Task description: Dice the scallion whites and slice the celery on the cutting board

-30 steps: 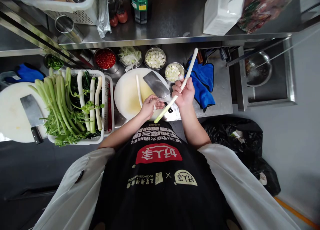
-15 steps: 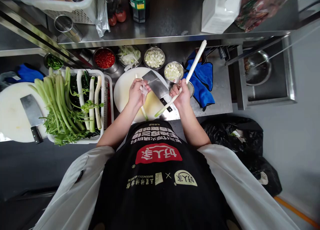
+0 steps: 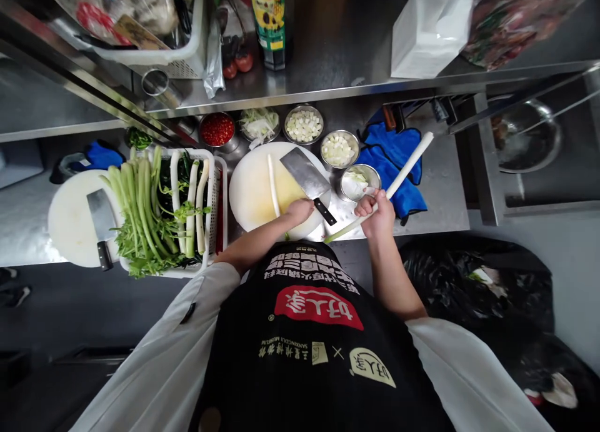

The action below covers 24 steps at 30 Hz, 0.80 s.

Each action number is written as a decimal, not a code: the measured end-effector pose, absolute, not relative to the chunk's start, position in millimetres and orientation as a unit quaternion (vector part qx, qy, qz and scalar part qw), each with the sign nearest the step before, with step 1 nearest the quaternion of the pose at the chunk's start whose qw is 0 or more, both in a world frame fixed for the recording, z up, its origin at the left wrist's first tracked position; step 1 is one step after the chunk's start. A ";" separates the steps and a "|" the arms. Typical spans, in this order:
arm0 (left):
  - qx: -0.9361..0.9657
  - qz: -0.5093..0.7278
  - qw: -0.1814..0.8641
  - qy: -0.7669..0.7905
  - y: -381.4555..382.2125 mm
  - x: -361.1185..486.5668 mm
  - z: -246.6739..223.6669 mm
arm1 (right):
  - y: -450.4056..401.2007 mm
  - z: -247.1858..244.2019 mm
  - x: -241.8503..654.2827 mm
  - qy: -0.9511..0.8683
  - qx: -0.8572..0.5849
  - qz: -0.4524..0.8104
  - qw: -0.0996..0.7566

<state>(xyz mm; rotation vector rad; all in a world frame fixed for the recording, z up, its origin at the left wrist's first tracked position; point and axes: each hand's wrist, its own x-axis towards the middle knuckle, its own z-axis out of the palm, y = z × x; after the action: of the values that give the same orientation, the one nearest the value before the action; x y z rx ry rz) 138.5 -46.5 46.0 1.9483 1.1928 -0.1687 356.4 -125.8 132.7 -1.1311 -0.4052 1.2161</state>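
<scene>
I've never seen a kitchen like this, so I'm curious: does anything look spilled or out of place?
Slightly. Pale shreds droop over the near rim of their bowl, as if spilling, and the cleaver lies askew, its handle poking past the edge of the board.

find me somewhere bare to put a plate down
Free: counter right of the blue cloth; shelf between bottle and white pack; central cutting board left of its white stalk. Crowded: the row of metal bowls behind that board.
</scene>
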 end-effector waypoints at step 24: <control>0.717 0.042 0.415 0.558 61.5 103.9 51.8 | -121.8 86.2 335.5 -0.101 -0.599 0.515 0.604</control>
<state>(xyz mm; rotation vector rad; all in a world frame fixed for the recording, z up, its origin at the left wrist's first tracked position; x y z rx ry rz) 103.9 61.5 51.8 1.8024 1.4013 0.1058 335.5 -121.8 86.2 -1.3872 -0.2348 1.1918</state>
